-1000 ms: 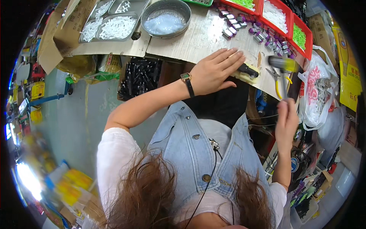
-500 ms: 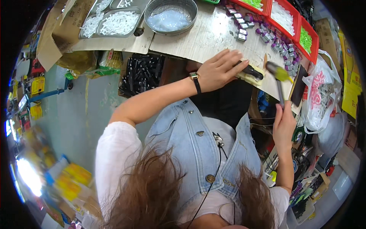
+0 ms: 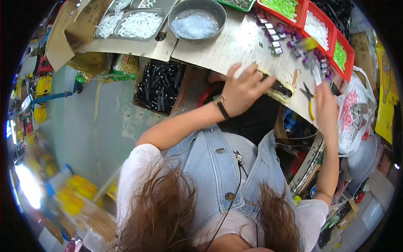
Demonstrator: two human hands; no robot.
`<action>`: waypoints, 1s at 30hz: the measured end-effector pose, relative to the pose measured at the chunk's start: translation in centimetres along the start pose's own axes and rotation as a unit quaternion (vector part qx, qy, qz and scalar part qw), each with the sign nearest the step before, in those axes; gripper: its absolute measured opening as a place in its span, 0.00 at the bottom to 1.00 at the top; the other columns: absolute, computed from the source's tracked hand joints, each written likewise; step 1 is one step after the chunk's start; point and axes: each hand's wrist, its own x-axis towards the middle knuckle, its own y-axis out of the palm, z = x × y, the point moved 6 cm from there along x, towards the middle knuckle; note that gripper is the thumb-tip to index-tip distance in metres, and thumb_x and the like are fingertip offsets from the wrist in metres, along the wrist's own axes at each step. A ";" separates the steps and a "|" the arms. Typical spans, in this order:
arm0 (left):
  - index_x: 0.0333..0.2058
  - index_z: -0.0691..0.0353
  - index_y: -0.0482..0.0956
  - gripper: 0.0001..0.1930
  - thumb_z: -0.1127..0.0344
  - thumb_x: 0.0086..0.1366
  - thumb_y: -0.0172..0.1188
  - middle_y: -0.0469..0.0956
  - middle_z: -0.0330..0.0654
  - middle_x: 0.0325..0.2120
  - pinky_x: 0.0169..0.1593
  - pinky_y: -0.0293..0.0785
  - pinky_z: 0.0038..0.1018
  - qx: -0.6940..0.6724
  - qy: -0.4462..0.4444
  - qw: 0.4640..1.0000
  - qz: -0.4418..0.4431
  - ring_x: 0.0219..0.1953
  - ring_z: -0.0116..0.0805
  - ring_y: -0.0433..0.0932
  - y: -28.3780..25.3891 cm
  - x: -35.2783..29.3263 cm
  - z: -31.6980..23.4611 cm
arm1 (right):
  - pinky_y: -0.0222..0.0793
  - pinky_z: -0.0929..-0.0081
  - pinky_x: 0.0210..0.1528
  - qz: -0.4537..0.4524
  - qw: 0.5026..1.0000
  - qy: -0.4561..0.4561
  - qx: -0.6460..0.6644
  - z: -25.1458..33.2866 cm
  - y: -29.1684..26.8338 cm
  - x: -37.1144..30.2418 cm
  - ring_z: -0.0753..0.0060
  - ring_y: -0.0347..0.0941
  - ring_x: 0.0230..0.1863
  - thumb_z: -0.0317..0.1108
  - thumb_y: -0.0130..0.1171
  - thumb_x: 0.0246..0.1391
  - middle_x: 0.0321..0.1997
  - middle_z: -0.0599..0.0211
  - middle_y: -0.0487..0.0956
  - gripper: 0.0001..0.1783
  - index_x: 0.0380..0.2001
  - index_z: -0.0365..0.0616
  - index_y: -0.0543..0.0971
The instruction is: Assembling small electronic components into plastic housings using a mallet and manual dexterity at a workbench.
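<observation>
My left hand is at the table's front edge, its thumb and a finger on an elongated black part. Its other fingers are raised and slightly blurred. The black part lies in a cream-coloured block. On the right, my right hand is closed on the handle of a mallet. The mallet's yellow head is up over the purple-and-silver pieces, smeared by motion. Pliers with yellow handles lie beside my right hand.
Red trays of green and white small parts line the table's far right. A round metal bowl and a sectioned tray of white pieces stand far left. Below is a box of black parts; a plastic bag hangs right.
My right hand has moved up and right, raising the mallet away from the block. The pliers have come into view. My left fingers have lifted and spread over the black part.
</observation>
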 end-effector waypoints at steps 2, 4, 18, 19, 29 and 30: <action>0.59 0.36 0.67 0.42 0.52 0.42 0.73 0.69 0.35 0.56 0.65 0.42 0.43 -0.026 -0.001 0.998 0.065 0.61 0.35 0.64 0.4 1.3 -1.8 | 0.65 0.47 0.32 -0.148 0.985 -0.025 -0.083 -2.5 -2.1 5.3 0.37 0.74 0.33 0.37 0.45 0.65 0.29 0.39 0.75 0.13 0.43 0.38 0.70; 0.60 0.39 0.67 0.37 0.53 0.48 0.69 0.67 0.41 0.56 0.66 0.47 0.48 -0.060 0.094 0.986 0.126 0.64 0.43 0.59 1.7 2.6 -3.3 | 0.68 0.46 0.34 -0.151 0.970 0.016 -0.190 -5.2 -2.2 9.5 0.38 0.75 0.35 0.40 0.44 0.65 0.32 0.41 0.77 0.14 0.44 0.40 0.71; 0.35 0.62 0.74 0.05 0.69 0.61 0.56 0.73 0.48 0.20 0.29 0.73 0.31 -0.401 -0.194 0.891 0.092 0.25 0.45 0.78 1.6 9.4 -0.2 | 0.73 0.55 0.30 -0.004 0.984 0.006 -0.179 -4.4 3.7 -1.5 0.47 0.77 0.28 0.30 0.56 0.49 0.26 0.48 0.77 0.26 0.52 0.35 0.65; 0.30 0.64 0.72 0.06 0.68 0.63 0.50 0.70 0.45 0.20 0.25 0.67 0.29 -0.446 -0.188 0.875 0.014 0.21 0.38 0.73 0.5 9.2 1.0 | 0.72 0.57 0.26 -0.044 0.968 0.008 -0.249 -6.2 5.5 -2.2 0.50 0.77 0.26 0.31 0.55 0.49 0.23 0.50 0.76 0.25 0.51 0.33 0.66; 0.19 0.63 0.63 0.31 0.40 0.69 0.43 0.59 0.36 0.11 0.19 0.47 0.20 -0.501 -0.173 0.820 -0.214 0.13 0.24 0.55 1.1 2.4 5.0 | 0.71 0.61 0.42 -0.091 0.974 0.088 0.188 -6.4 1.9 -2.4 0.53 0.78 0.41 0.32 0.51 0.59 0.38 0.53 0.80 0.09 0.39 0.38 0.73; 0.19 0.62 0.62 0.30 0.39 0.68 0.43 0.58 0.35 0.11 0.19 0.47 0.20 -0.537 -0.174 0.792 -0.234 0.14 0.24 0.55 1.5 2.2 5.5 | 0.71 0.63 0.45 -0.100 0.955 0.075 0.269 -5.5 1.5 -2.1 0.55 0.78 0.43 0.33 0.50 0.62 0.40 0.55 0.80 0.08 0.37 0.40 0.74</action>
